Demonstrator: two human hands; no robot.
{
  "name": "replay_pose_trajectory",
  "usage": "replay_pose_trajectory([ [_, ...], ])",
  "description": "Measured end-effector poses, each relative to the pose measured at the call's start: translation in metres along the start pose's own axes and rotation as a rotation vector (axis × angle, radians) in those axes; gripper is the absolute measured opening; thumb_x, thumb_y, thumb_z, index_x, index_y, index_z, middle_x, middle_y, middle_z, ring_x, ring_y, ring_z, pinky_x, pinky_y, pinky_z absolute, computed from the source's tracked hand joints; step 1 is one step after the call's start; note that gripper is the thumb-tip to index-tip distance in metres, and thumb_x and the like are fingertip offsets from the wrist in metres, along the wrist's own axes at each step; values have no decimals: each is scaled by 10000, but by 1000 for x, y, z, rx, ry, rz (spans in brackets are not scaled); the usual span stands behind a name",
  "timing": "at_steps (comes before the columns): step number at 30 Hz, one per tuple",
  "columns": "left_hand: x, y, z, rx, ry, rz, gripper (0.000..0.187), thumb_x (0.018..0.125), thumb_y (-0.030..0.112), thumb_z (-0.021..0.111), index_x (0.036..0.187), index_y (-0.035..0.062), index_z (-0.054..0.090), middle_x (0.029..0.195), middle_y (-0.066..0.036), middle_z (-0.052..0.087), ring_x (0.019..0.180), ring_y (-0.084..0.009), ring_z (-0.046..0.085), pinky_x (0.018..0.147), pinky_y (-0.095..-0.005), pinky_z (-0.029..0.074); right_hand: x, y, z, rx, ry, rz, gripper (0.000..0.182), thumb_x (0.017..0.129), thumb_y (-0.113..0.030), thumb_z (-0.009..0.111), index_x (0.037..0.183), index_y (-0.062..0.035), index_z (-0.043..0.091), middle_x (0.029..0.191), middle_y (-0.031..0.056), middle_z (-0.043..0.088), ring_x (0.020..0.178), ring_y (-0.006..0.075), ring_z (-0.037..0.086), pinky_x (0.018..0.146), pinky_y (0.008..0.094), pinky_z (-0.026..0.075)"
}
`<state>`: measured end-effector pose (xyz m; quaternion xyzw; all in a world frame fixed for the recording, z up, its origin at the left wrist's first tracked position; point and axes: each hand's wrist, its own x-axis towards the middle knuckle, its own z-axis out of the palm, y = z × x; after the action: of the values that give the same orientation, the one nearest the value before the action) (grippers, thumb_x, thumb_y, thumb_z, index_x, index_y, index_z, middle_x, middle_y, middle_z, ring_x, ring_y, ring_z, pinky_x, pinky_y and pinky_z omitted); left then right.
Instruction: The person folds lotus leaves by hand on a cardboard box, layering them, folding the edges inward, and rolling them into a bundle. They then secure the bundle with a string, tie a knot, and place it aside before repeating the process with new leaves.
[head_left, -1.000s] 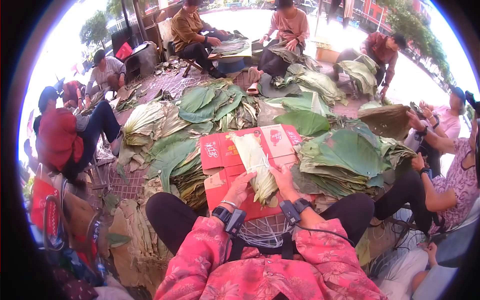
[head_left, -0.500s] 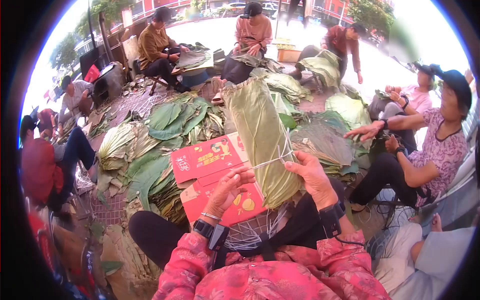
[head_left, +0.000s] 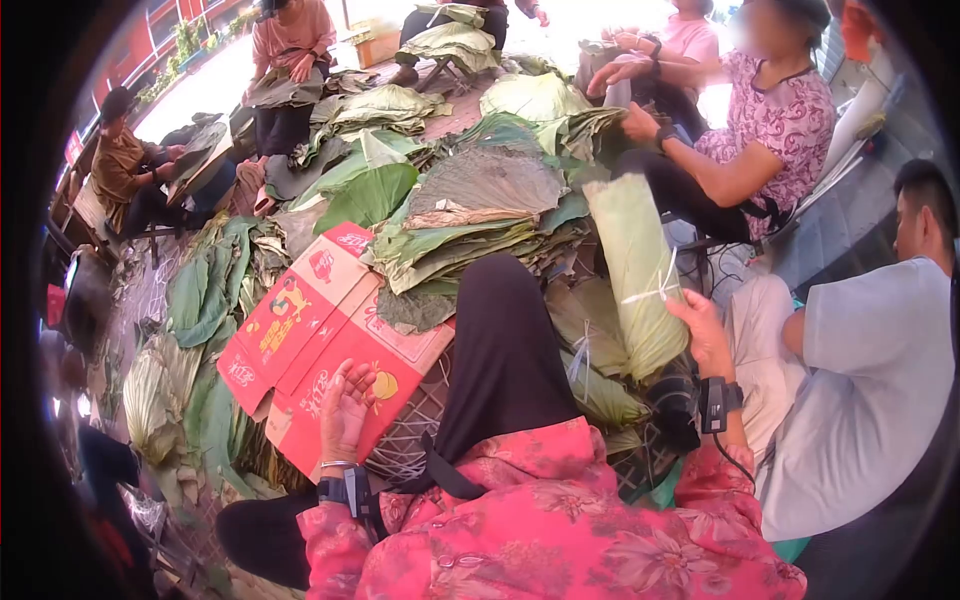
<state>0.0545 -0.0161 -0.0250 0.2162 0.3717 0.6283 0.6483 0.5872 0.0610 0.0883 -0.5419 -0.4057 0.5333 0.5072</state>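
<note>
On my right side I see a rolled bundle of dried lotus leaves [head_left: 635, 270], tied round with white string near its lower end. My right hand [head_left: 704, 335] grips its edge beside the knot. My left hand [head_left: 347, 410] is raised palm up with its fingers apart and holds nothing. Behind it lies a red flattened cardboard box [head_left: 335, 340] with printed pictures, partly hidden by that hand. Another string-tied leaf bundle [head_left: 600, 390] lies below the held one, beside my knee. White strings [head_left: 405, 445] lie near my lap.
A large pile of lotus leaves [head_left: 485, 190] stands in front of my knee. More leaves [head_left: 210, 280] cover the ground at left. A person in grey [head_left: 870, 390] sits close on my right. A person in a patterned top [head_left: 765, 120] and several others sit around the piles.
My right hand has carried the tied leaf bundle to the right, away from my left hand. The left hand has come off the string area and turned palm up. My view has swung right.
</note>
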Motion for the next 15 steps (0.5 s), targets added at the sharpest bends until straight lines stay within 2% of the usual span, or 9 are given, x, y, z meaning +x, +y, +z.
replay_pose_trajectory([
  [2,3,-4,3,-7,1,-22,483,893,317,496,1284,52,391,1155,-109,550,1029,-200,544,792,-308,459,-2,47,-22,47,-8,173,307,801,-80,639,1078,35,571,945,64,643,787,119,617,722,244,489],
  [4,3,-4,9,-14,-6,-52,487,889,314,504,1282,49,392,1143,-109,557,1017,-199,553,783,-301,465,8,109,-47,-33,7,322,393,784,-154,663,1113,32,557,1006,100,634,877,168,615,788,275,479],
  [6,3,-8,7,-5,8,-71,487,884,310,514,1276,47,397,1142,-112,557,1011,-198,557,778,-299,469,26,187,-73,-734,82,193,515,745,-248,684,1162,16,537,1092,147,606,995,227,581,875,308,440],
  [9,1,-9,6,13,35,-73,480,877,306,525,1263,46,407,1134,-111,560,1004,-199,562,774,-300,473,18,191,-49,-828,89,312,601,709,-287,683,1208,-1,508,1190,194,549,1108,286,521,951,336,385],
  [12,-3,-12,-1,9,67,-85,459,877,290,530,1248,45,419,1120,-112,565,996,-203,568,771,-301,475,27,174,-43,-1036,37,284,599,696,-272,686,1210,-21,508,1180,200,552,1096,315,528,932,361,399],
  [15,-4,-13,-5,10,77,-85,438,877,267,534,1238,43,428,1106,-115,569,997,-210,571,769,-300,477,28,113,2,-1549,115,315,570,693,-277,691,1182,-37,524,1143,185,572,1081,323,531,894,387,417],
])
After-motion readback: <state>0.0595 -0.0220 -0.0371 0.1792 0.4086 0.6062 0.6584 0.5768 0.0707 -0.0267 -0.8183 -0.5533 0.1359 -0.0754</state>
